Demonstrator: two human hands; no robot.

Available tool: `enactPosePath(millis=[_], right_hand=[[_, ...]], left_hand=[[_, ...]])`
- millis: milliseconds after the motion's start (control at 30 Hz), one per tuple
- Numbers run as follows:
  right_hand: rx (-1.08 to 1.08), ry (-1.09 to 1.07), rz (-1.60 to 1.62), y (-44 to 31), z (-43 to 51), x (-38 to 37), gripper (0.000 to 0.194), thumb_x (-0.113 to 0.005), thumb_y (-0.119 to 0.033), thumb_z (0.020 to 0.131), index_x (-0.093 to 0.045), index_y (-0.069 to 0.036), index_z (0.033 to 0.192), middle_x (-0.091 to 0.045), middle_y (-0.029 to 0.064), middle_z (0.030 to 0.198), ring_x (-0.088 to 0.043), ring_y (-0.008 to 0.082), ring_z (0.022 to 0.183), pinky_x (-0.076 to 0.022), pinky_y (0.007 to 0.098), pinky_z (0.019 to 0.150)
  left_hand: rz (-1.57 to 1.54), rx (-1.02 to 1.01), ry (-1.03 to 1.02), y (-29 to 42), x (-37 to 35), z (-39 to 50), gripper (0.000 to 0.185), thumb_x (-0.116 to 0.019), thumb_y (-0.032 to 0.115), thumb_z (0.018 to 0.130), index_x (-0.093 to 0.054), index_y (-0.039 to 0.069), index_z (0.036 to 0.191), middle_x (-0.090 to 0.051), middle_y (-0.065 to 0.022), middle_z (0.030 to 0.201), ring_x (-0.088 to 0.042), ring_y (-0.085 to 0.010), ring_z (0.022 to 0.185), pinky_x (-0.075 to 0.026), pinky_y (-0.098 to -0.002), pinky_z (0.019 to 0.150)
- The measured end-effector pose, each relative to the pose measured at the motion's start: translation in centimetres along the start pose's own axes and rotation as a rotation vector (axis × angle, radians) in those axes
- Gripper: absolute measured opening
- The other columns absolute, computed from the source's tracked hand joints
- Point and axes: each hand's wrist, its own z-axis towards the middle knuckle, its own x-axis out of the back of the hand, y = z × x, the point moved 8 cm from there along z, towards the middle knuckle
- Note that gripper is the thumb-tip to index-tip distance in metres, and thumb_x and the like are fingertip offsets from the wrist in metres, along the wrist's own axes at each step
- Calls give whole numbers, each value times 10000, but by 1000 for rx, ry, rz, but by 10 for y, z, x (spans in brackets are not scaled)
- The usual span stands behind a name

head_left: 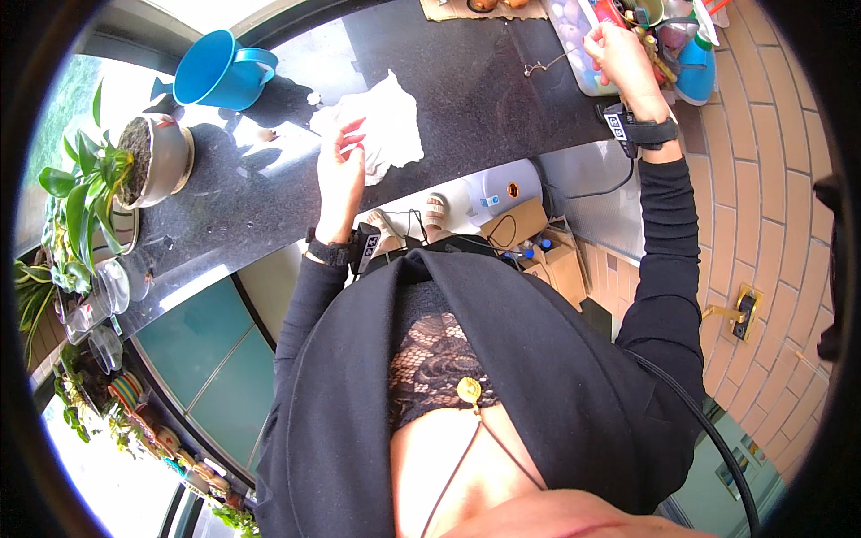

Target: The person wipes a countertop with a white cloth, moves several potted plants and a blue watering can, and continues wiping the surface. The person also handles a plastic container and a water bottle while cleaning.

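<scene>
My left hand (341, 175) is over the near-left part of a crumpled white cloth or paper (390, 124) on the black speckled stone counter (471, 101). Its fingers are slightly curled and apart, with nothing seen between them. At the far right, my right hand (622, 60) is above the near edge of a clear plastic box (572, 40) of roundish items. Its fingers are curled, and their tips lie close to one end of a thin cord (551, 65) that trails left onto the counter. Whether they pinch the cord is unclear.
A blue watering can (208, 70) and a potted plant (158, 161) stand to the left. Beyond my right hand are a blue spray bottle (696, 67) and assorted clutter. Below the counter are cardboard boxes (558, 272). A brick-tiled wall (760, 168) borders the right.
</scene>
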Motion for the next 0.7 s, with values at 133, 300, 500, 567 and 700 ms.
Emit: enactPosePath(millis=[133, 300, 500, 567, 700], right_hand=[[-39, -8, 85, 13, -7, -15, 215, -571, -213, 934, -570, -10, 863, -570, 40, 586, -521, 104, 412, -430, 269, 434], [-43, -33, 119, 24, -2, -30, 222, -570, -221, 941, -574, -6, 886, -573, 36, 593, -529, 102, 428, -432, 258, 437], [-35, -50, 130, 28, 1, -46, 217, -555, -226, 954, -595, -18, 909, -591, 27, 614, -550, 93, 462, -435, 244, 447], [-28, -73, 141, 26, 0, -52, 231, -559, -244, 946, -610, -23, 899, -601, 38, 627, -562, 108, 464, -453, 256, 463], [-16, -126, 150, 24, -3, -65, 235, -552, -247, 952, -619, -28, 900, -610, 41, 636, -578, 113, 481, -466, 262, 479]], left_hand=[[68, -15, -1, -1, -1, 1, 460, -459, -77, 795, -580, 41, 1223, -609, -89, 1222, -586, -170, 1036, -459, -304, 917], [94, -11, 2, -3, -1, 2, 451, -453, -83, 793, -579, 47, 1206, -614, -80, 1223, -581, -174, 1069, -460, -289, 882], [85, 3, -6, -4, -3, 2, 446, -456, -74, 811, -571, 32, 1229, -607, -98, 1233, -586, -175, 1056, -458, -319, 954], [65, -1, -6, -3, -3, 2, 446, -456, -76, 810, -569, 32, 1228, -605, -99, 1235, -587, -178, 1056, -457, -320, 955], [46, -3, -4, -3, -3, 2, 453, -456, -78, 808, -562, 31, 1235, -602, -101, 1240, -586, -181, 1054, -456, -320, 955]])
